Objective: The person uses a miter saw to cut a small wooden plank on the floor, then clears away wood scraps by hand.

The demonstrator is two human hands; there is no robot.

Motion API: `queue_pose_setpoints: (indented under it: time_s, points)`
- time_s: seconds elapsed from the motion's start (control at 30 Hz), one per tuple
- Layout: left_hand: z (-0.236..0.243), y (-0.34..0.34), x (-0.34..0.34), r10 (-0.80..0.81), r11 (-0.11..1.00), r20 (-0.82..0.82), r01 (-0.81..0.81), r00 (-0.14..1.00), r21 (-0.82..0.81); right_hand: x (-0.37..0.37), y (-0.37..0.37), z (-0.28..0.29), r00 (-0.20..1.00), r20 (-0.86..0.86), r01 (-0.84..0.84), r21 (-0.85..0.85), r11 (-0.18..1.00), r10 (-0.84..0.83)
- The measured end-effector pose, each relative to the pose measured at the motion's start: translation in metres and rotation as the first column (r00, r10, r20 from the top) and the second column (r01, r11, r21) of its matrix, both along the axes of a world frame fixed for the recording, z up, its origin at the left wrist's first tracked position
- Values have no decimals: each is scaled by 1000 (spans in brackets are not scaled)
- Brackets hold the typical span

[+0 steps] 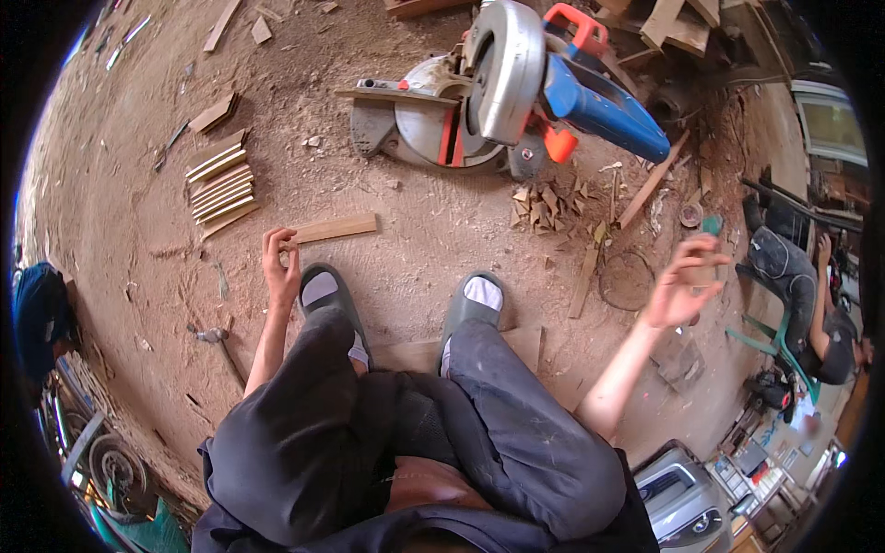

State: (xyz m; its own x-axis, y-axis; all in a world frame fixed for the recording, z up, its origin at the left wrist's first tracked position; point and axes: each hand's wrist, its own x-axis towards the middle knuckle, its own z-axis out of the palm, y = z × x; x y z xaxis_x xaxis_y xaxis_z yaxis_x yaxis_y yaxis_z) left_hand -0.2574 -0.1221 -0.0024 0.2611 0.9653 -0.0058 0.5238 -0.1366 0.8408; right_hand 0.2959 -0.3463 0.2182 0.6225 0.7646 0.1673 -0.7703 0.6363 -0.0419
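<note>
My left hand point(281, 264) is at the left end of a short flat wooden board point(336, 227), fingers bent round that end. The fingers hide the end of the board. My right hand point(684, 284) is raised off to the right, its fingers spread and holding nothing. Beyond my feet stands a mitre saw point(505, 78) with a blue handle and a silver blade guard. A heap of small wooden offcuts point(550, 205) lies on the ground just in front of it. Left of the board is a row of cut wooden pieces point(221, 187).
A hammer point(216, 339) lies left of my legs. Another wooden board point(523, 347) is on the ground behind my feet. At the far right a person point(795, 276) sits on a green chair point(784, 336). Scrap wood point(678, 28) is piled behind the saw.
</note>
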Motion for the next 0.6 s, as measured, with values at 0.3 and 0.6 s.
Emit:
queue_pose_setpoints:
  time_s: [0.3,0.6]
  points:
    - [6,6,11,-210,957,-386,271,898,108,-45,-76,-108,972,-204,-24,-573,819,-114]
    - [7,4,23,-278,948,-397,317,875,34,0,-75,-126,995,71,101,-550,829,-75]
